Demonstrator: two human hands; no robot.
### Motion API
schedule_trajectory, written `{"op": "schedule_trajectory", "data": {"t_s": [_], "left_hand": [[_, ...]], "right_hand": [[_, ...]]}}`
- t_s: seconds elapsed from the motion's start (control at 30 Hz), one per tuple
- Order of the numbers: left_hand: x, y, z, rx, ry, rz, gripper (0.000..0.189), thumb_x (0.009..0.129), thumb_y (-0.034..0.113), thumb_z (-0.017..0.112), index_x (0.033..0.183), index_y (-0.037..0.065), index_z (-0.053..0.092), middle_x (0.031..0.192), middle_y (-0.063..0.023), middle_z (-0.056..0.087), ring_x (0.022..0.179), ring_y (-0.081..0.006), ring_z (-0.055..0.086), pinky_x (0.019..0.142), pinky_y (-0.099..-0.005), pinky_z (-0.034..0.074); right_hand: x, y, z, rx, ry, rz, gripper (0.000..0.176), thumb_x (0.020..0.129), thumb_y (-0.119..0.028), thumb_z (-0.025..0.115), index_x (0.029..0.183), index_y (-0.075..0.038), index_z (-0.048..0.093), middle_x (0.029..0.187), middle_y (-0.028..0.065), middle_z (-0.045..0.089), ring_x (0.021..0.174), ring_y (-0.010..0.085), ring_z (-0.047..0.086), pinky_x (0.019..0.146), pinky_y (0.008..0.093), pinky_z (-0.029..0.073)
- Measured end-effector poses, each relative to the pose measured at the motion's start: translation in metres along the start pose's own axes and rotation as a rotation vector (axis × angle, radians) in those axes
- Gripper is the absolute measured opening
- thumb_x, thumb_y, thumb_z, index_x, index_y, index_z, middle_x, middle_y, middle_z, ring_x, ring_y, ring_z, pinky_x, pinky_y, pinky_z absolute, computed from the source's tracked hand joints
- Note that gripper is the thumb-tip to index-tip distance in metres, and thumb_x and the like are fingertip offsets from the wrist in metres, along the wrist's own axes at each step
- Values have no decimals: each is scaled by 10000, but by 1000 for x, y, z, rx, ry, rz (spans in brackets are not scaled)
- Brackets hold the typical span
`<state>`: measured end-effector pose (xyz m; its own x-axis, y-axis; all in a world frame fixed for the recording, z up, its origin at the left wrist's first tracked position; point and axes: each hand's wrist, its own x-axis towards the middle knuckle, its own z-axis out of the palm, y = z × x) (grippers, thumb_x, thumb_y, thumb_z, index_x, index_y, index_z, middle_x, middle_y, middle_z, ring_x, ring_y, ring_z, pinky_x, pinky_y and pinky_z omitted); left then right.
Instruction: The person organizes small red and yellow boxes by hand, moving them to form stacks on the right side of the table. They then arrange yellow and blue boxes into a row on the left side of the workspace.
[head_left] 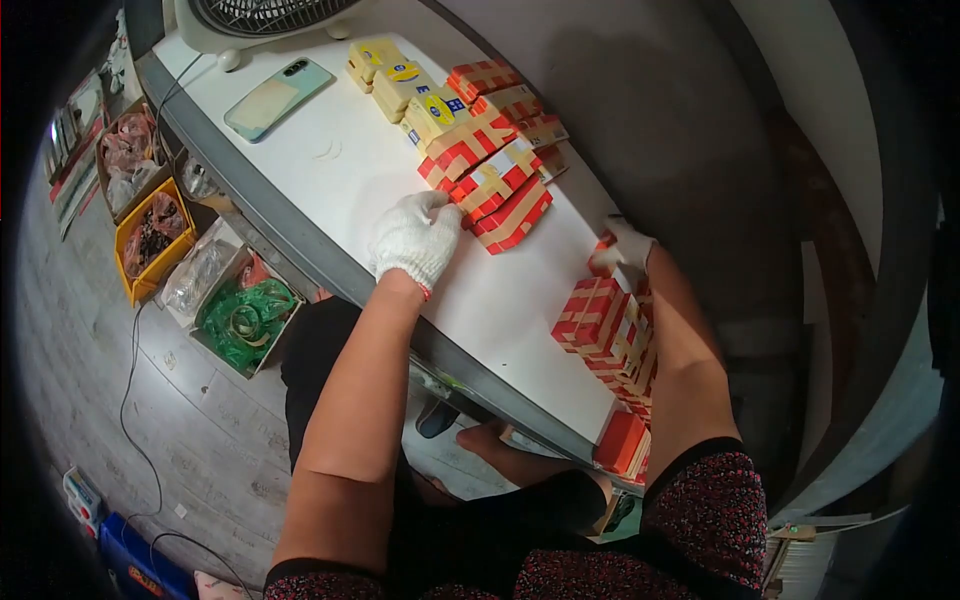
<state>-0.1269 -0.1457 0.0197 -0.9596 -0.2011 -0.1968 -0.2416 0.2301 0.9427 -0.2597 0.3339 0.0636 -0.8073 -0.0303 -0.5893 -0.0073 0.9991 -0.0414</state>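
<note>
My left hand [415,240], in a white knit glove, is at the near side of a row of small boxes, fingers bent against the end of a red-and-tan box [490,180]. Another red box [515,215] lies at the row's front end. Farther up the row are cream boxes [405,88] with yellow and blue labels. My right hand [632,245], also gloved, is closed on a red-and-tan box [602,256] near the table's far edge; its fingers are partly hidden. Just below it stands a stack of red-and-tan boxes [590,315].
A phone [280,98] and a fan [265,15] occupy the left end of the white table [480,310]. On the floor beside it are a yellow bin [130,250] and a box with green plastic [245,320]. A wall rises behind the table. A red box [620,440] sits at the right end.
</note>
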Motion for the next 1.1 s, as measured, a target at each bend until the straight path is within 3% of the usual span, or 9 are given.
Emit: {"op": "schedule_trajectory", "data": {"t_s": [0.07, 0.17, 0.23, 0.27, 0.37, 0.6, 0.8, 0.9, 1.1], "left_hand": [[-3, 5, -1, 44, -16, 9, 479, 960, 402, 714, 1274, 50, 795, 1153, -195, 814, 1102, -316, 779, 993, -389, 576], [-3, 5, 0, 21, -22, -4, 480, 953, 414, 718, 1274, 66, 799, 1150, -191, 814, 1098, -318, 779, 989, -390, 577], [-2, 4, -2, 13, -11, -10, 480, 950, 420, 720, 1274, 74, 801, 1149, -189, 814, 1096, -320, 779, 986, -391, 577], [-2, 5, -2, 19, -23, -9, 477, 950, 419, 720, 1274, 78, 802, 1148, -187, 814, 1095, -321, 779, 986, -391, 578], [-1, 5, -4, 35, -44, -9, 471, 951, 419, 721, 1273, 86, 803, 1148, -184, 815, 1094, -323, 779, 985, -391, 578], [-2, 4, 0, 67, -33, 44, 470, 953, 399, 722, 1275, 66, 797, 1158, -186, 814, 1084, -314, 782, 989, -390, 579], [4, 0, 3, 4, -82, 13, 480, 956, 402, 700, 1286, 66, 792, 1191, -183, 806, 1123, -317, 768, 1017, -403, 570], [3, -2, 6, 22, -85, 6, 490, 949, 451, 655, 1283, 125, 805, 1236, -154, 797, 1188, -350, 741, 1061, -433, 554], [3, -4, 7, 79, -43, 40, 491, 948, 445, 658, 1291, 125, 802, 1249, -164, 793, 1195, -355, 739, 1074, -431, 550]], "right_hand": [[11, -27, -13, 330, 148, -46, 1078, 816, -375, 954, 1637, 42, 392, 1585, 195, 556, 1430, 330, 558, 1220, 403, 429], [2, -145, -33, 177, 266, -158, 1101, 816, -389, 956, 1650, 45, 384, 1611, 203, 543, 1488, 315, 516, 1240, 400, 403], [19, -170, -32, 515, 342, -539, 1036, 883, -396, 876, 1676, 23, 359, 1671, 231, 479, 1557, 339, 438, 1281, 402, 344], [27, -178, -37, 514, 341, -551, 1036, 883, -396, 876, 1676, 23, 359, 1671, 231, 479, 1557, 339, 438, 1281, 402, 344], [73, -179, -37, -51, 265, -273, 909, 952, -392, 769, 1670, 2, 374, 1693, 248, 435, 1583, 370, 386, 1308, 415, 294], [191, -88, 7, -269, 627, -355, 920, 904, -457, 766, 1632, -8, 427, 1650, 269, 456, 1532, 406, 425, 1287, 452, 324], [70, -144, -18, 6, 532, -315, 1123, 766, -578, 870, 1630, -9, 431, 1622, 298, 472, 1507, 443, 444, 1259, 469, 376], [10, -165, -33, -361, 168, 54, 1255, 667, -612, 942, 1646, -28, 417, 1607, 319, 468, 1503, 473, 436, 1248, 469, 402], [-28, -83, -34, -239, 224, 18, 1292, 607, -593, 993, 1656, -93, 429, 1634, 313, 404, 1521, 481, 403, 1258, 487, 402]]}}
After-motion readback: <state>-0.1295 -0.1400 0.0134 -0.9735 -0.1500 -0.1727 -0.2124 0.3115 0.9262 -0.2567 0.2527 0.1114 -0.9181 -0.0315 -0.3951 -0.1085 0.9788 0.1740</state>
